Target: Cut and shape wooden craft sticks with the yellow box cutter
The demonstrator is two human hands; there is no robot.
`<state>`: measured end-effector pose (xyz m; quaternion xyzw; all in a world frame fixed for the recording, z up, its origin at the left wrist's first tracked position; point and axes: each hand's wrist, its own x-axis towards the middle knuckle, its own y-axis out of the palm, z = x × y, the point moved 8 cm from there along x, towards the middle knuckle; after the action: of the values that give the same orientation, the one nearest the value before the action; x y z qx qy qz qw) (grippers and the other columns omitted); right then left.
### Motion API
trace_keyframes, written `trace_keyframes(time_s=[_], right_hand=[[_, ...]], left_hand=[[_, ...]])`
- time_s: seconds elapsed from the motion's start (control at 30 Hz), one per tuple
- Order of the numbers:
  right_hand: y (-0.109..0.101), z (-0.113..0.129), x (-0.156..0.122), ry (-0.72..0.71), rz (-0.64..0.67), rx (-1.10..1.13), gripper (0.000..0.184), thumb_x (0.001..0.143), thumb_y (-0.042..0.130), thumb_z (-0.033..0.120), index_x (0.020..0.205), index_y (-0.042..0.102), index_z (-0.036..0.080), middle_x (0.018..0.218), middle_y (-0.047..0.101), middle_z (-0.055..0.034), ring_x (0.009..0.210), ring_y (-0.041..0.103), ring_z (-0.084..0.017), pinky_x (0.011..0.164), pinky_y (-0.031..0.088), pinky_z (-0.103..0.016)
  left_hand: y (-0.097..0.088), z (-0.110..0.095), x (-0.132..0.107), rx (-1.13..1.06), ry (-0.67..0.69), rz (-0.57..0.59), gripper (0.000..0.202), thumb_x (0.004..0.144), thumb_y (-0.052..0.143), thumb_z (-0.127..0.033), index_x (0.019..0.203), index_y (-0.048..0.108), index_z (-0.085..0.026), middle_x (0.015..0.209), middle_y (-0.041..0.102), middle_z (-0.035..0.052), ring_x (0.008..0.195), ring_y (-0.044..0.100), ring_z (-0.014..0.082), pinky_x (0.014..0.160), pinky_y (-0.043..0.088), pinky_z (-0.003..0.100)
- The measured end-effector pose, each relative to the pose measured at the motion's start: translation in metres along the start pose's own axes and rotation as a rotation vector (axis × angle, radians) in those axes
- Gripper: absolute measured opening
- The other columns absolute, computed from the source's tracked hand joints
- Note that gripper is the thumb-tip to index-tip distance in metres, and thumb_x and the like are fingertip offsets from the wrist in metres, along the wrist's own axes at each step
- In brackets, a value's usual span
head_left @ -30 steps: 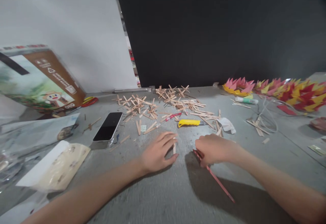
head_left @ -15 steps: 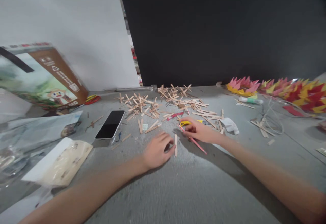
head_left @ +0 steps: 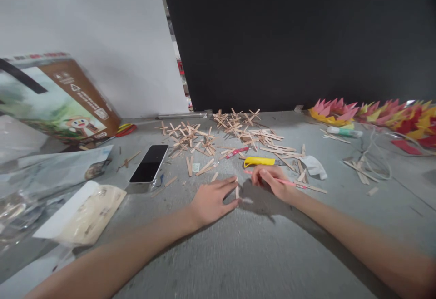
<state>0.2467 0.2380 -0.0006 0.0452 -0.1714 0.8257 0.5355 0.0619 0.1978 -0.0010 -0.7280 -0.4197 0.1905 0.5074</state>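
Note:
My left hand (head_left: 211,199) lies on the grey table (head_left: 245,253), its fingers stretched out around a short wooden stick (head_left: 237,192) that it pins in place. Just to the right, my right hand (head_left: 272,182) is closed on a thin pink pencil (head_left: 289,182), whose tip points left toward the stick. A yellow utility knife (head_left: 259,161) lies a little beyond my right hand. Further back, several wooden stick crosses (head_left: 204,138) and loose sticks are scattered.
A black phone (head_left: 149,169) lies left of the sticks. A printed cardboard box (head_left: 57,104), plastic bags (head_left: 44,185) and a paper packet (head_left: 85,215) crowd the left. Pink, yellow and red folded paper shapes (head_left: 374,113), a glue tube (head_left: 344,131) and a white cable (head_left: 374,158) sit at the right.
My right hand went forward to the yellow knife with the pencil, then drew back beside the left hand. The pencil now points sideways. My left hand stayed on the stick.

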Motion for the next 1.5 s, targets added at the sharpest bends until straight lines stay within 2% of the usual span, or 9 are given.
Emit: trace_keyframes(time_s=[0.07,0.17,0.2,0.3,0.4,0.57,0.83,1.2,1.5], right_hand=[[0.009,-0.001,-0.003,0.034,0.084,0.03,0.059,0.107,0.041,0.063,0.082,0.071,0.018,0.07,0.066,-0.004,0.057,0.055,-0.013,0.055,0.043,-0.027],[0.019,-0.009,-0.007,0.156,0.165,0.092,0.048,0.104,0.052,0.062,0.112,0.072,0.02,0.082,0.072,-0.0049,0.061,0.062,-0.015,0.052,0.044,-0.025],[0.022,-0.01,-0.008,0.184,0.178,0.102,0.046,0.102,0.056,0.062,0.115,0.071,0.021,0.085,0.073,-0.0053,0.063,0.064,-0.015,0.051,0.044,-0.024],[0.023,-0.007,-0.009,0.167,0.176,0.078,0.041,0.1,0.061,0.059,0.095,0.072,0.02,0.084,0.074,-0.0059,0.062,0.064,-0.015,0.054,0.047,-0.025],[0.025,-0.002,-0.009,0.121,0.176,0.007,0.041,0.098,0.066,0.055,0.078,0.069,0.019,0.072,0.07,-0.0035,0.058,0.06,-0.013,0.055,0.046,-0.026],[0.029,-0.015,-0.004,0.215,0.207,0.016,0.032,0.096,0.07,0.051,0.094,0.07,0.019,0.066,0.066,0.0006,0.054,0.057,-0.012,0.051,0.044,-0.023],[0.032,-0.022,-0.004,0.216,0.247,0.077,0.036,0.088,0.08,0.052,0.084,0.066,0.018,0.071,0.07,-0.0016,0.055,0.06,-0.012,0.053,0.051,-0.025],[0.033,-0.015,-0.001,0.22,0.203,-0.039,0.04,0.091,0.074,0.055,0.077,0.062,0.019,0.061,0.063,0.0017,0.049,0.053,-0.009,0.047,0.04,-0.021],[0.033,-0.02,-0.002,0.213,0.225,-0.056,0.039,0.093,0.073,0.054,0.079,0.062,0.019,0.064,0.064,0.002,0.05,0.053,-0.009,0.049,0.04,-0.021]], left_hand=[[0.0,0.001,-0.001,-0.009,0.004,-0.022,0.041,0.098,0.066,-0.048,0.133,0.07,-0.028,0.152,0.062,0.0025,0.132,0.067,0.0243,0.115,0.053,0.04],[0.001,0.003,0.0,-0.028,-0.008,-0.018,0.034,0.096,0.068,-0.049,0.121,0.072,-0.026,0.151,0.064,0.0033,0.128,0.07,0.0264,0.111,0.055,0.042],[0.001,0.003,0.0,-0.033,-0.016,-0.012,0.033,0.095,0.069,-0.049,0.119,0.072,-0.026,0.152,0.064,0.0034,0.126,0.071,0.027,0.11,0.056,0.043],[0.0,0.005,0.001,-0.047,-0.054,-0.001,0.037,0.094,0.071,-0.046,0.124,0.068,-0.025,0.148,0.066,0.0049,0.123,0.072,0.0289,0.107,0.057,0.044],[-0.001,0.008,0.002,-0.047,-0.108,0.018,0.052,0.093,0.071,-0.049,0.137,0.059,-0.025,0.14,0.072,0.0066,0.119,0.074,0.0312,0.102,0.059,0.044],[0.001,0.009,0.004,-0.049,-0.145,0.085,0.065,0.091,0.07,-0.062,0.143,0.053,-0.025,0.135,0.074,0.0079,0.117,0.074,0.035,0.098,0.059,0.046],[0.001,0.009,0.003,-0.05,-0.134,0.101,0.075,0.087,0.072,-0.067,0.146,0.049,-0.026,0.141,0.071,0.0086,0.123,0.072,0.0345,0.102,0.057,0.046],[0.001,0.008,0.003,-0.054,-0.145,0.109,0.076,0.087,0.073,-0.066,0.147,0.048,-0.026,0.144,0.069,0.0086,0.125,0.071,0.0348,0.104,0.056,0.048],[0.0,0.008,0.003,-0.064,-0.16,0.11,0.076,0.087,0.074,-0.065,0.147,0.048,-0.026,0.144,0.069,0.0089,0.126,0.07,0.0343,0.105,0.056,0.048]])
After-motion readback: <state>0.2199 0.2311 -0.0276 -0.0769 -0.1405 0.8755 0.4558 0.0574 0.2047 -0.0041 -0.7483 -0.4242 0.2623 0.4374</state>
